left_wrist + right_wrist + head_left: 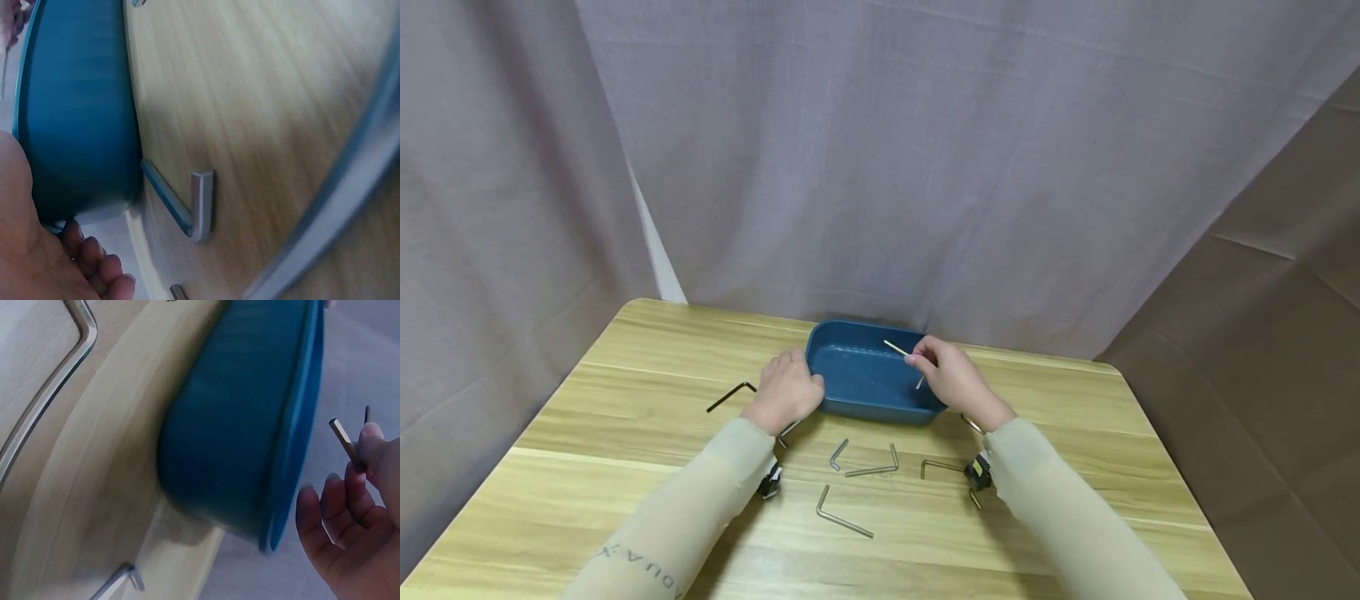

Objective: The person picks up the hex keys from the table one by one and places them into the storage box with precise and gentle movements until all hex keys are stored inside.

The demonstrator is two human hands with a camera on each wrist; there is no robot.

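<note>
Fingertips of your right hand [951, 379] pinch the thin, stiff, slippery silver hex key [897, 347] mid-shaft over the blue plastic tray [857, 410], which your relaxed left hand [786, 392] steadies.

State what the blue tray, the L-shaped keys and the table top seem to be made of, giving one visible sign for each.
Blue tray: probably plastic; uniform matte blue, smooth rounded rim, soft sheen.
L-shaped keys, such as the one the right hand pinches and one lying loose: metal, likely steel; grey, bright glints, crisp flat facets.
Table top: wood or wood-look laminate; pale grain in plank-like strips. Which one cannot be told.
</note>
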